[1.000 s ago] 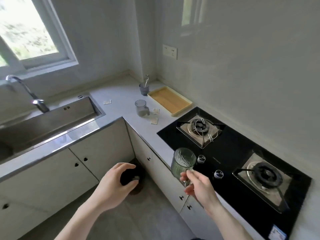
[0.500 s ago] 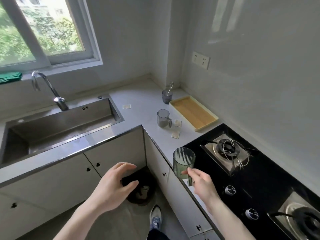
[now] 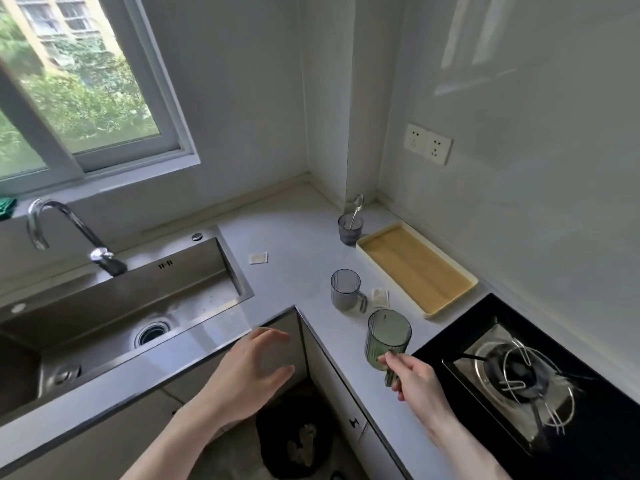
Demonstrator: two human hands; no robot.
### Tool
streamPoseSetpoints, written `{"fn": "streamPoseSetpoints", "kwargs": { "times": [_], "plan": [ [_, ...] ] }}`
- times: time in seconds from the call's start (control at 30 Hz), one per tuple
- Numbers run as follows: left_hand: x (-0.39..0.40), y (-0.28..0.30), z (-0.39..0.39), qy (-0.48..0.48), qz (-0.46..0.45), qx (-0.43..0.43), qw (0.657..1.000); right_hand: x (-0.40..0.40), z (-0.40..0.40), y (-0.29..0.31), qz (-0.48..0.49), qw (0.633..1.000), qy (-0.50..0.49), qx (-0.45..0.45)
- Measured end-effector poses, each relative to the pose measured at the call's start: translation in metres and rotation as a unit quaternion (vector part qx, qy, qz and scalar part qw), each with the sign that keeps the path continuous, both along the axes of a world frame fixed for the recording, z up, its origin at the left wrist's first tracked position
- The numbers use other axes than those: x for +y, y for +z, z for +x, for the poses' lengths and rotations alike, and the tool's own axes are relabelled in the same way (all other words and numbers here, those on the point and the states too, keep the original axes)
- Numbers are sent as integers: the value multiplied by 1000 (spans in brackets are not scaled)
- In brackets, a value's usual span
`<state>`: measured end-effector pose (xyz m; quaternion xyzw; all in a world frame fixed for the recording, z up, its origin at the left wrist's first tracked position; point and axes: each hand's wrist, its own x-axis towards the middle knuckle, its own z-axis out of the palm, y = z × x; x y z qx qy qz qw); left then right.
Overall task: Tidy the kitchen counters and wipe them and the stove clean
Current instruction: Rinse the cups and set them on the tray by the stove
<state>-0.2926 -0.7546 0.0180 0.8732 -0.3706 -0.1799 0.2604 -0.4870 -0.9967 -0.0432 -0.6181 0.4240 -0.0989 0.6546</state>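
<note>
My right hand (image 3: 414,381) holds a green ribbed cup (image 3: 388,337) by its handle, above the grey counter (image 3: 298,237) beside the black stove (image 3: 512,379). A grey handled cup (image 3: 345,289) stands on the counter just beyond it. A darker cup with a spoon (image 3: 350,228) stands in the far corner. A yellow tray (image 3: 417,268) lies along the right wall. Small paper packets lie on the counter, one near the sink (image 3: 258,258) and one by the grey cup (image 3: 380,296). My left hand (image 3: 252,372) hovers with fingers spread over the cabinet front, holding nothing.
A steel sink (image 3: 114,317) with a curved tap (image 3: 65,230) fills the left side under the window. A dark waste bin (image 3: 298,441) stands on the floor below the counter corner. A green cloth (image 3: 7,207) lies on the window sill.
The view has swung left and up, from the stove toward the counter corner. My right hand has carried the green cup from the stove's knobs toward the grey cup. My left hand stays open.
</note>
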Motion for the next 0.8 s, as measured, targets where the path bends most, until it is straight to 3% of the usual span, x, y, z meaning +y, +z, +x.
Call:
{"fn": "streamPoseSetpoints", "kwargs": {
  "times": [0.33,0.8],
  "plan": [
    [-64,-17,76,-82,21,29,996,-33,41,-1,-16,998,-48,32],
    [-127,-24,174,-244,62,22,968,-15,84,-12,-12,975,-214,54]
  ]
}}
